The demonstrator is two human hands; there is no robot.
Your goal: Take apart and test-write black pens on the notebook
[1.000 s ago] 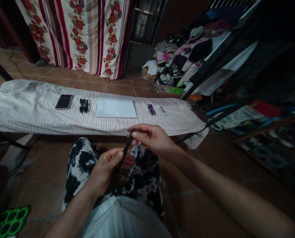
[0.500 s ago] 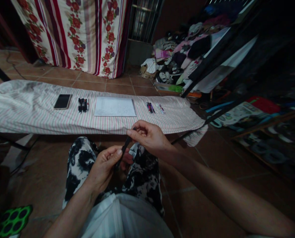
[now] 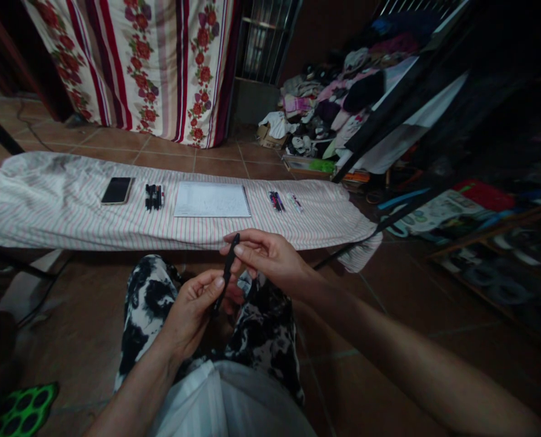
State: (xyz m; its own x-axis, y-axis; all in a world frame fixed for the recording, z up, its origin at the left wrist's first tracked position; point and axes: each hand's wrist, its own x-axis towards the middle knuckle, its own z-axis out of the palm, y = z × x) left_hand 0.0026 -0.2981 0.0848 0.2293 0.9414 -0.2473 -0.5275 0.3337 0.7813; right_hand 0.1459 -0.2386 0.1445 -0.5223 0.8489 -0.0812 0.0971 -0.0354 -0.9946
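Note:
A black pen (image 3: pixel 230 260) is held at a slant above my lap. My left hand (image 3: pixel 192 309) is closed round its lower part, thumb laid along the barrel. Near the upper end, my right hand (image 3: pixel 265 252) pinches it between thumb and fingers. Beyond my hands, a spiral notebook (image 3: pixel 212 199) lies open on the striped cloth (image 3: pixel 198 233). To its left are several black pens (image 3: pixel 153 197) side by side and a dark-screened phone (image 3: pixel 117 190). On its right lie a small bunch of coloured pens (image 3: pixel 276 201) and some whitish pens (image 3: pixel 295 203).
Dark metal bars (image 3: pixel 366 139) rise at the right of the cloth-covered surface. Behind stand a flowered curtain (image 3: pixel 165 73) and a heap of clothes (image 3: pixel 329 103). A rack (image 3: pixel 493 243) is at the right, a green object with round holes (image 3: pixel 27 409) at lower left.
My right hand has shifted slightly left and lower, and its fingers now reach past the pen's upper end. The left hand keeps its grip. The view has tilted a little.

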